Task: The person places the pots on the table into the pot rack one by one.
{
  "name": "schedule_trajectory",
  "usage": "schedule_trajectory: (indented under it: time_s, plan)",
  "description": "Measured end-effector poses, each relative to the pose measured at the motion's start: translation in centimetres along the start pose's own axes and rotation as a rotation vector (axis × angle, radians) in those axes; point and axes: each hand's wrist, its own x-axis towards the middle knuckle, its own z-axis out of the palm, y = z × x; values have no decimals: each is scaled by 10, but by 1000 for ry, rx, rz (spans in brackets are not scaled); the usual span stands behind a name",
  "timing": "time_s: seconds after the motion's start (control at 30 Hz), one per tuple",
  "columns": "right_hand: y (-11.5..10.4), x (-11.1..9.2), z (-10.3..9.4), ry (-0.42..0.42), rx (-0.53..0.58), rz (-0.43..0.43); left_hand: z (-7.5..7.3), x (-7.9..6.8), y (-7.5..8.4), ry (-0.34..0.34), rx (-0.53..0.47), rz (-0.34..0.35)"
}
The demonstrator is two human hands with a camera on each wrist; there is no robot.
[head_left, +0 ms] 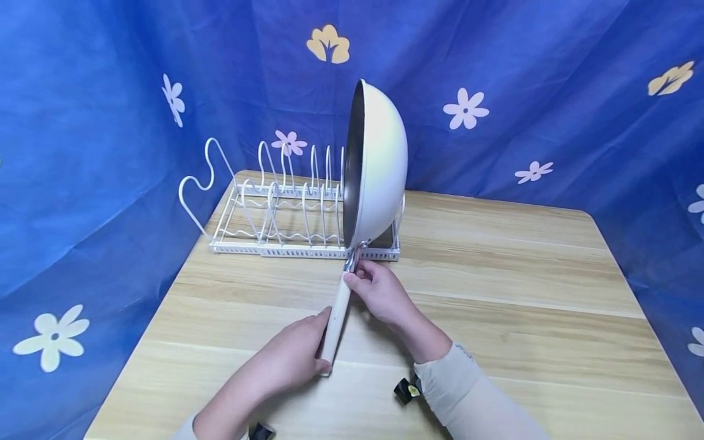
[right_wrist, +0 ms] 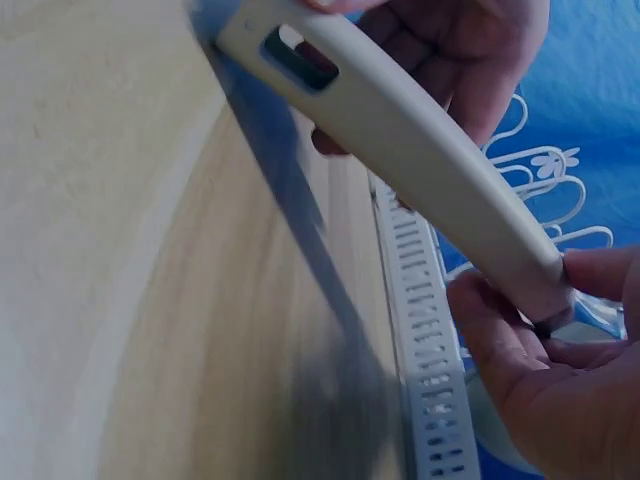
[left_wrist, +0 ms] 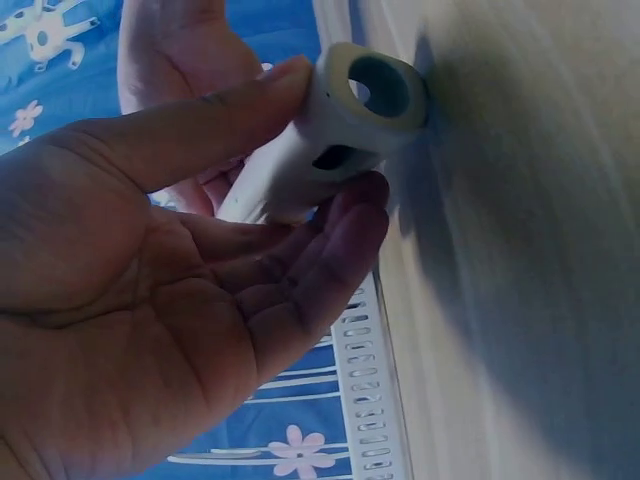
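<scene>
A white wok (head_left: 387,153) with a dark inside stands on its edge at the right end of a white wire pan rack (head_left: 291,251). Its open side faces left, and its pale handle (head_left: 337,321) slants toward me. My right hand (head_left: 385,296) pinches the handle near its metal neck, thumb and fingers on either side in the right wrist view. Around the handle's free end is my left hand (head_left: 291,354). In the left wrist view its thumb (left_wrist: 230,120) lies along one side and its fingertips curl against the other. The wok hides the rack's right part.
Several wire loops of the rack rise to the left of the wok, with a taller wavy one (head_left: 192,183) at the far left. The wooden table (head_left: 522,293) extends to the right. A blue flowered curtain (head_left: 511,79) hangs close behind it and along both sides.
</scene>
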Motion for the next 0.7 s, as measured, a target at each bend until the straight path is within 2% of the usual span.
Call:
schedule_trajectory:
  time_s: [0.37, 0.57, 0.7]
  plan:
    - [-5, -4, -9, -87, -313, -97, -8, -6, 0, 25, 153, -29]
    - [-14, -13, -14, -80, -475, -161, -9, -8, -1, 40, 181, -16]
    - [-21, -25, -22, -30, -638, -227, -10, -10, 2, 81, 246, 5]
